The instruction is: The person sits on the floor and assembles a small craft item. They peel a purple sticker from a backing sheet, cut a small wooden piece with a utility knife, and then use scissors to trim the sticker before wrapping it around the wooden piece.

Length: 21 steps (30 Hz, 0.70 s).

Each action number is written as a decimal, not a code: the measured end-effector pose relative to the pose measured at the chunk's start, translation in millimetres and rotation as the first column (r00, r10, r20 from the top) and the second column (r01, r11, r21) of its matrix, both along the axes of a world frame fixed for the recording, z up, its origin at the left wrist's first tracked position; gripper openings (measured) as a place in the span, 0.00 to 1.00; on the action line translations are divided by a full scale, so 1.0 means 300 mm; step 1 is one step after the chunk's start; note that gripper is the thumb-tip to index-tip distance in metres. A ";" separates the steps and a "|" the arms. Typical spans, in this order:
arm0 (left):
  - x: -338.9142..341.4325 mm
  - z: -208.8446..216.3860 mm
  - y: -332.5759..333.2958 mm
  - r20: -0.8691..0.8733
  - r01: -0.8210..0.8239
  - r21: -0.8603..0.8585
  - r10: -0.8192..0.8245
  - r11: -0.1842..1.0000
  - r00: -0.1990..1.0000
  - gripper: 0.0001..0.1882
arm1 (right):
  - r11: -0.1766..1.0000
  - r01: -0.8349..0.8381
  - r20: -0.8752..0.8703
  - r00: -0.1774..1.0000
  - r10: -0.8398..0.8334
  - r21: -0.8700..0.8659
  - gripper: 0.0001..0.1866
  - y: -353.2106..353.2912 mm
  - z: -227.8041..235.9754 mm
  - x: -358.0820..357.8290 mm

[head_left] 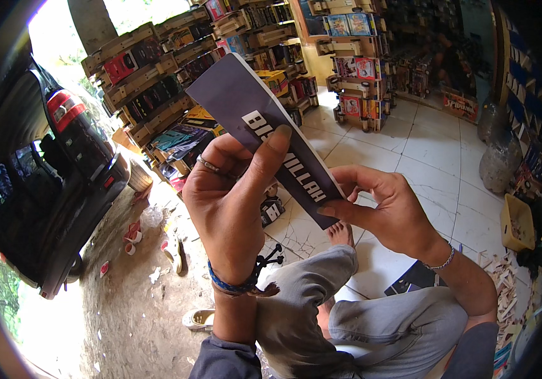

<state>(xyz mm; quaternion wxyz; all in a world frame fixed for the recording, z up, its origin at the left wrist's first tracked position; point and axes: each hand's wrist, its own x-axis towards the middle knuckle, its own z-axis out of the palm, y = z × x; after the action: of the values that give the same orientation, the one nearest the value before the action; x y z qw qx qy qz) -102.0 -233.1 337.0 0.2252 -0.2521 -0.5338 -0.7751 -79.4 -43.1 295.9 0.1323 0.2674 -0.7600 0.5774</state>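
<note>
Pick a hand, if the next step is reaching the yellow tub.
Right hand, probably: it's on that side, nearer the tub. Both hold the panel, but the left hand is farther away.

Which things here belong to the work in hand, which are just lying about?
In hand:
- dark panel with white lettering
- left hand and right hand, both holding it

Apparently lying about:
- yellow tub
- wood scraps
- pale shoe
- clear plastic
</note>
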 end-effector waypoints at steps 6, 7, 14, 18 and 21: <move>0.000 0.001 0.000 0.015 0.028 -0.005 -0.028 1.000 1.000 0.07 | 1.000 -0.003 0.007 1.000 0.003 0.003 0.17 0.006 -0.001 0.008; -0.003 0.000 0.000 0.029 0.027 -0.008 -0.027 1.000 0.999 0.07 | 1.000 -0.011 -0.016 1.000 0.011 0.000 0.17 0.007 -0.002 0.009; -0.018 -0.005 -0.007 0.094 0.011 -0.079 -0.004 0.997 0.996 0.08 | 1.000 0.007 -0.028 1.000 -0.006 0.006 0.15 0.006 -0.013 0.010; -0.015 -0.008 0.006 0.099 0.076 -0.029 -0.072 0.997 0.992 0.08 | 0.999 0.023 -0.059 0.998 -0.021 0.025 0.13 0.007 -0.016 0.009; -0.017 -0.013 0.013 0.138 0.087 -0.034 -0.082 0.996 0.987 0.08 | 0.997 0.052 -0.131 0.990 -0.045 0.052 0.11 0.015 -0.025 0.009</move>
<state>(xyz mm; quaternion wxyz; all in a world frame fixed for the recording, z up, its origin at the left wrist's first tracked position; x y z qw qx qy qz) -107.1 -229.1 333.2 0.1500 -0.2253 -0.5524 -0.7884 -76.7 -38.5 288.3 0.1882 0.2892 -0.7717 0.5343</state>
